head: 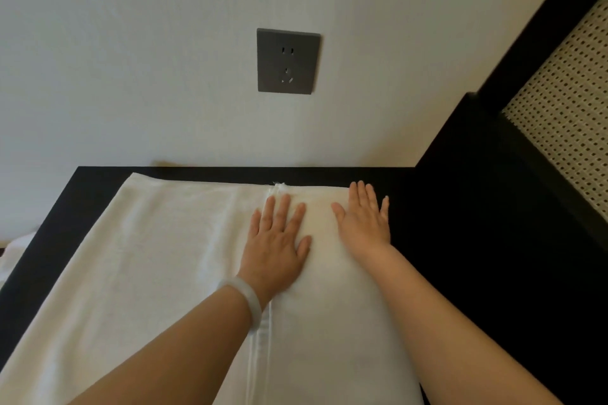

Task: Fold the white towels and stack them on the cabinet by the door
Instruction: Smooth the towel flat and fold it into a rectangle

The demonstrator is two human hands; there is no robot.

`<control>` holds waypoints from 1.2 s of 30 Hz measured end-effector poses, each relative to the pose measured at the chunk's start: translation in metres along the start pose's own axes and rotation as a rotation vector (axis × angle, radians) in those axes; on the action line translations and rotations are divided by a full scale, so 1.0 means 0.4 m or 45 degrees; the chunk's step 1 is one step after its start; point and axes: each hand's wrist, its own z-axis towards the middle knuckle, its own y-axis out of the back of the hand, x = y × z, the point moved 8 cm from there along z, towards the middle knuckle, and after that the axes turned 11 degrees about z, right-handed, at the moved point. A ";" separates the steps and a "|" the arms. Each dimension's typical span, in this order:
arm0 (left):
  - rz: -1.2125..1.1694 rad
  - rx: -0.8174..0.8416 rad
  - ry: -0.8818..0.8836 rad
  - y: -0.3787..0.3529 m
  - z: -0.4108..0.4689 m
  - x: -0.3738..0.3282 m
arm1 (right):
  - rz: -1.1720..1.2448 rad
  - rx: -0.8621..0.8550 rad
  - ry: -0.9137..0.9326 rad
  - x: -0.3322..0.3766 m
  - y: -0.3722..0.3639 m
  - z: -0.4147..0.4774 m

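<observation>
In the head view, a grey socket sits on a pale wall. Below the socket is the flat black cabinet top, pushed up against the wall. A white towel lies spread out on it, right under the socket.

The towel's long side runs from the person straight toward the socket. Its far short edge lies near the wall, below the socket, and its near end goes out of the bottom of the picture. The part of the towel below and right of the socket looks thicker, as if one side is folded over. The edge of that fold runs as a line down from under the socket toward the person.

The left hand lies flat on the towel straight below the socket, palm down, on the fold line. Its fingers are straight, spread a little, and point toward the socket. It holds nothing. A pale bracelet is on that wrist.

The right hand lies flat too, below and to the right of the socket, near the towel's right edge. Its fingers are straight and hold nothing.

Far right of the socket stands a black frame with a woven panel. Far below and left of the socket, a bit of white cloth shows past the cabinet top's edge.
</observation>
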 end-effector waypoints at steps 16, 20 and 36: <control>0.040 -0.127 -0.138 -0.013 -0.178 -0.050 | 0.106 -0.096 0.125 -0.026 -0.023 -0.353; -0.026 -0.152 -0.033 -0.027 -0.191 0.043 | 0.153 0.001 -0.004 -0.121 -0.060 -0.450; 0.114 0.081 0.305 -0.066 -0.456 0.342 | 0.145 -0.045 0.275 0.220 -0.080 -0.421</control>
